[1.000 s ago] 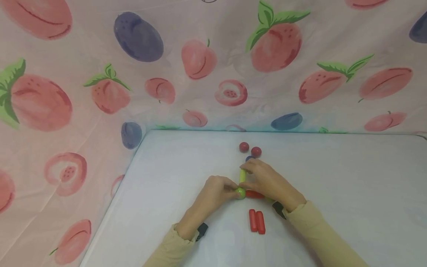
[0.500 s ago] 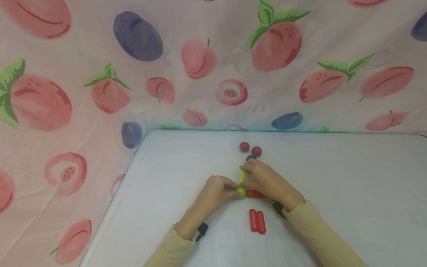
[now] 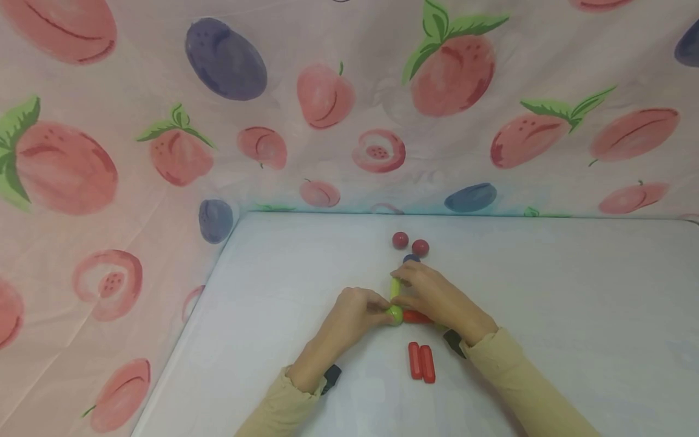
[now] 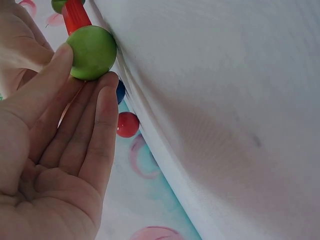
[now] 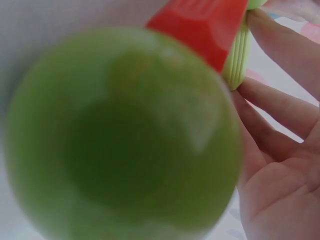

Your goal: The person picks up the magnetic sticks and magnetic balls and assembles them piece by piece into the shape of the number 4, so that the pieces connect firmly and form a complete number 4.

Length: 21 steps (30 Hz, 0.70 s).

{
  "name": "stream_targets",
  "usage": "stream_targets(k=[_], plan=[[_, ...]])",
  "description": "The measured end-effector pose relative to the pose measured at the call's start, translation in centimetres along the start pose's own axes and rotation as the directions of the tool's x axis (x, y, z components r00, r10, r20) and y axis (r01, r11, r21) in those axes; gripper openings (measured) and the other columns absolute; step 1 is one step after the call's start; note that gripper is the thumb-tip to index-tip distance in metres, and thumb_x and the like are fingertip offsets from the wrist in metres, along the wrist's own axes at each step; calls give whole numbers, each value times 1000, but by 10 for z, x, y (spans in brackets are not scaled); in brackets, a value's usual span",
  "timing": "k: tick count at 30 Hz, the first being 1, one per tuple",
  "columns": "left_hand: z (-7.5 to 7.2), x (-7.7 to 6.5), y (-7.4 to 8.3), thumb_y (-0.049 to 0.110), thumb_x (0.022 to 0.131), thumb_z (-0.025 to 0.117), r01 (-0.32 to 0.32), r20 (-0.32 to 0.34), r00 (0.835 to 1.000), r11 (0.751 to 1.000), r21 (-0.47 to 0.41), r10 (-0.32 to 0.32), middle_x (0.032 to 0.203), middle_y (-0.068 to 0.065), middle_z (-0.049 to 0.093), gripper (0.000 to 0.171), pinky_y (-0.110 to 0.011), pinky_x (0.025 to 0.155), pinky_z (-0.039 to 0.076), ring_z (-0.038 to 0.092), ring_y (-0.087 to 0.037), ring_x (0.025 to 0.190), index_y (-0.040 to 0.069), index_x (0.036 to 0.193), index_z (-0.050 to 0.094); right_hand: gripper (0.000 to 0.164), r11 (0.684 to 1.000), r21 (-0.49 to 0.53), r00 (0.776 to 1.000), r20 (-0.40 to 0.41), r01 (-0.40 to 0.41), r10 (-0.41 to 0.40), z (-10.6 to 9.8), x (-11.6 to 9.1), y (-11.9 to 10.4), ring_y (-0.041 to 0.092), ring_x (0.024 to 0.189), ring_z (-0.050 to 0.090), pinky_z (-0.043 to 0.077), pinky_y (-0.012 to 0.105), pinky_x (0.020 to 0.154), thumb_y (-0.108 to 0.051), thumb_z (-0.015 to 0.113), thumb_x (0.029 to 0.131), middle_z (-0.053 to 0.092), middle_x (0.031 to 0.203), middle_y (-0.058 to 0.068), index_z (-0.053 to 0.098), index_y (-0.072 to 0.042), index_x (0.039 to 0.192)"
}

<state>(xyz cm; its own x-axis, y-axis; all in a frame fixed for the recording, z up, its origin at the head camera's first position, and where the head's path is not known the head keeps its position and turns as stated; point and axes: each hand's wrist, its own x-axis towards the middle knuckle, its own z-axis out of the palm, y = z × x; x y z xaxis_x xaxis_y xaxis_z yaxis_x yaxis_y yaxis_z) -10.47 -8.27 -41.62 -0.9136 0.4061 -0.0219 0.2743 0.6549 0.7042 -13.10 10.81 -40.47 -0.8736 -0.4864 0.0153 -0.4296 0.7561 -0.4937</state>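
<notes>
Thumb and fingers of my left hand (image 3: 355,311) pinch a green ball (image 4: 94,52) low over the white table. Stuck to that ball is a red ridged stick (image 3: 416,317), whose other end meets a second green ball (image 5: 120,135), large and blurred in the right wrist view. My right hand (image 3: 437,297) pinches a yellow-green ridged stick (image 5: 237,60) lengthwise, its near end at the left hand's ball. Whether that end touches the ball, I cannot tell. The right hand partly covers the red stick and the second ball in the head view.
Two red sticks (image 3: 422,363) lie side by side nearer me on the white table (image 3: 295,255). Beyond the right hand are a blue ball (image 3: 412,258), partly hidden, and two red balls (image 3: 411,244). A fruit-print cloth (image 3: 338,145) hangs behind and at the left.
The far end of the yellow-green stick has swung slightly left with the right hand. The left hand keeps its place on the green ball.
</notes>
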Motion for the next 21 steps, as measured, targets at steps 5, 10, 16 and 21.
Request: stream_targets(k=[5,10,16,21], plan=[[0,0,-1,24,81,82,-16,0,1000,1000,9,16,92,3,77,25,-20,80,55,69,-6,88,9,101,79,51,1000,16,1000,4,-2,1,2,1,2,26,108,60,53,42,97,-21,83,81,65,119,12,65,0,125],[-1,0,0,23,80,83,-14,4,1000,1000,7,14,93,2,77,24,-20,81,55,69,-7,88,10,101,80,50,1000,29,1000,13,-4,4,3,2,2,27,111,60,52,43,99,-20,82,82,65,121,13,65,-1,125],[-1,1,0,23,80,83,-10,9,1000,1000,-4,10,93,3,77,25,-20,81,55,68,-6,87,10,102,79,51,1000,30,1000,10,0,0,3,2,3,28,112,60,52,43,99,-20,82,82,65,121,13,65,0,126],[-1,1,-1,23,80,82,-10,10,1000,1000,-10,10,92,2,76,26,-21,80,55,67,-4,84,10,102,79,48,1000,26,1000,4,12,-12,5,1,4,27,110,61,52,43,99,-18,81,83,66,120,13,65,0,124]])
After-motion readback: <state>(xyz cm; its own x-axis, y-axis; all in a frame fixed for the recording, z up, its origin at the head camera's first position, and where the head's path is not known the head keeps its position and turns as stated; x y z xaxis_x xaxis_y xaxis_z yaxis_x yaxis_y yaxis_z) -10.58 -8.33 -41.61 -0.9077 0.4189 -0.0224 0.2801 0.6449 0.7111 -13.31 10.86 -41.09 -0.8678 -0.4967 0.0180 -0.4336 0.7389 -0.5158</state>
